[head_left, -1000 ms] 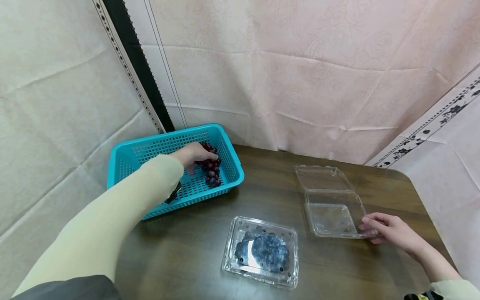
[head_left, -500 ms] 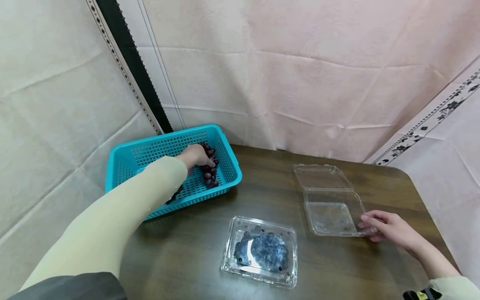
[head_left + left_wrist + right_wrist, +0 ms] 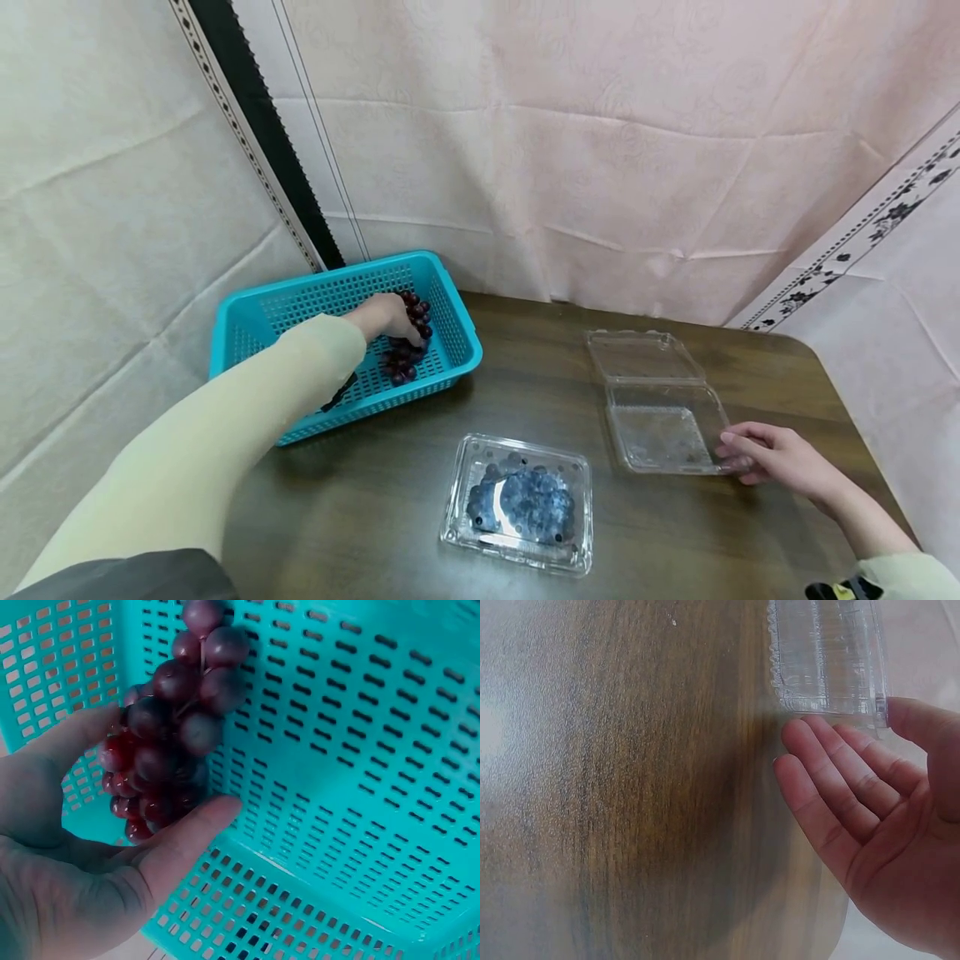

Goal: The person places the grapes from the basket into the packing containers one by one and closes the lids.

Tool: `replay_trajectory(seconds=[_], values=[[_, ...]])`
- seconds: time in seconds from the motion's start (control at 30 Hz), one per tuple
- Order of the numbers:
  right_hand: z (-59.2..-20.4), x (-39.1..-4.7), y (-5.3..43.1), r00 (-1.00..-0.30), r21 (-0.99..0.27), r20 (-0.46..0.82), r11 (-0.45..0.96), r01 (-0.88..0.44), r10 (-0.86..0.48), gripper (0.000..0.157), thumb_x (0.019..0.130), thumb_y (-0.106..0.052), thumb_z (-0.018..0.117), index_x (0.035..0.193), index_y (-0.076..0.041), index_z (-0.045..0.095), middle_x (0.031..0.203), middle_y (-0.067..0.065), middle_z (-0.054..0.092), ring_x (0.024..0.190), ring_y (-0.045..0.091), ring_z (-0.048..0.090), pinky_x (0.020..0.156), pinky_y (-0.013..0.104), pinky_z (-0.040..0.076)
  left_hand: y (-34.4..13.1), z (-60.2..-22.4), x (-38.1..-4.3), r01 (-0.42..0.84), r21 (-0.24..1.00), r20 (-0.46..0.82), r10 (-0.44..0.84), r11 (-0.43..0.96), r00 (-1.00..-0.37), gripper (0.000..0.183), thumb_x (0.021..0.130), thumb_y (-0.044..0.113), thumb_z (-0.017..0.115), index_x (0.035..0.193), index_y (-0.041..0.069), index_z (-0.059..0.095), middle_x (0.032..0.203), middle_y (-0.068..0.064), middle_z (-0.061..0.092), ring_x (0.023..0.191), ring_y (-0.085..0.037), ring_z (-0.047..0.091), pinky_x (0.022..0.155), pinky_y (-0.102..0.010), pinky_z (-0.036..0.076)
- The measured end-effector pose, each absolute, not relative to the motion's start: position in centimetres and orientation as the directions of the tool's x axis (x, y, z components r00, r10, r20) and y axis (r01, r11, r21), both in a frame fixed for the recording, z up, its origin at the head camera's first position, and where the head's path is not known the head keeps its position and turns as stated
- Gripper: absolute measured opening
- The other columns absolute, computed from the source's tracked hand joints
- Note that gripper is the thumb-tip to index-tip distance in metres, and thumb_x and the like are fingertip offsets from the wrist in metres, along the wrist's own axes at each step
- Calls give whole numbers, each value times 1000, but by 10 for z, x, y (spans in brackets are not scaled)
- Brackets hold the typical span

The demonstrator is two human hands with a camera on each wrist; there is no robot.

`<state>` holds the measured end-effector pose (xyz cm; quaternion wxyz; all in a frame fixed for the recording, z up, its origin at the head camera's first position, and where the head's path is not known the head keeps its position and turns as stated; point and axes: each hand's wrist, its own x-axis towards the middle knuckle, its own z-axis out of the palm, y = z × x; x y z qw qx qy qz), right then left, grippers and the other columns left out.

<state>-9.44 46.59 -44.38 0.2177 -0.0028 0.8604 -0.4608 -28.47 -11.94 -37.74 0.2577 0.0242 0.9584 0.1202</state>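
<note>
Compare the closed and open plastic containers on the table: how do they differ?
The closed container is shut, while the open container has its lid folded back. Dark fruit shows inside the closed container; none shows inside the open container. The right hand touches the open container; the closed container has no hand on it. Both are clear plastic.

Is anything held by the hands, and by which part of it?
The right hand pinches the open container at its near right corner. The left hand curls round the grapes mid-bunch; how firmly cannot be told.
</note>
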Motion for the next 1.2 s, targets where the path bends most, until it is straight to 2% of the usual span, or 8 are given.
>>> replay_trajectory(seconds=[0.23, 0.47, 0.53, 0.6, 0.77, 0.93, 1.1, 1.2], values=[[-445, -93, 466, -908, -802, -356, 570, 176, -220, 47, 116, -18, 48, 136, 24, 50, 118, 28, 74, 92, 9, 76, 77, 38, 67, -114, -386, -283, 13, 199, -455, 104, 980, -884, 58, 98, 43, 77, 124, -7, 67, 140, -27, 60, 116, -33, 63, 105, -48, 56], [-445, -95, 464, -910, -802, -354, 571, 178, -214, 46, 116, -20, 50, 134, 22, 52, 116, 25, 75, 93, 10, 76, 78, 38, 67, -119, -389, -280, 38, 165, -453, 110, 985, -885, 31, 97, 34, 79, 91, 5, 68, 121, -20, 67, 90, -26, 60, 83, -41, 57], [-445, -95, 465, -910, -804, -352, 568, 175, -218, 46, 116, -19, 50, 134, 23, 52, 116, 26, 75, 92, 10, 77, 77, 38, 67, -123, -388, -280, 46, 170, -451, 119, 984, -885, 29, 97, 30, 79, 99, 2, 70, 131, -24, 64, 99, -29, 62, 88, -43, 57], [-445, -96, 465, -909, -807, -350, 565, 170, -227, 46, 116, -18, 49, 135, 23, 52, 117, 27, 75, 92, 10, 77, 77, 38, 67, -127, -387, -281, 53, 171, -449, 126, 984, -884, 44, 96, 27, 80, 122, -5, 67, 145, -28, 55, 115, -35, 62, 98, -47, 57], [-445, -95, 464, -907, -806, -353, 567, 170, -230, 46, 116, -19, 49, 135, 23, 51, 118, 28, 74, 93, 10, 77, 78, 38, 67, -138, -389, -285, 88, 171, -445, 156, 981, -882, 94, 95, 25, 83, 160, -14, 27, 161, -37, 37, 142, -49, 49, 112, -57, 50], [-444, -94, 462, -907, -806, -360, 563, 183, -219, 49, 115, -23, 52, 135, 22, 52, 118, 27, 75, 94, 10, 76, 78, 38, 67, -146, -384, -278, 77, 258, -424, 185, 963, -886, 104, 95, 27, 82, 164, -12, 14, 164, -38, 31, 149, -52, 38, 118, -61, 43], [-445, -93, 462, -909, -807, -357, 561, 185, -214, 48, 115, -22, 52, 135, 22, 52, 117, 25, 76, 93, 11, 77, 78, 38, 67, -147, -377, -273, -77, 421, -461, 140, 904, -877, 112, 97, 32, 80, 165, -12, 3, 165, -39, 27, 136, -49, 53, 105, -54, 57], [-445, -93, 462, -910, -803, -362, 563, 193, -204, 48, 115, -22, 52, 135, 22, 52, 117, 24, 76, 93, 10, 77, 78, 37, 66, -147, -379, -276, -196, 493, -496, 89, 848, -864, 105, 98, 36, 78, 164, -12, 11, 162, -36, 32, 129, -46, 59, 98, -51, 61]])
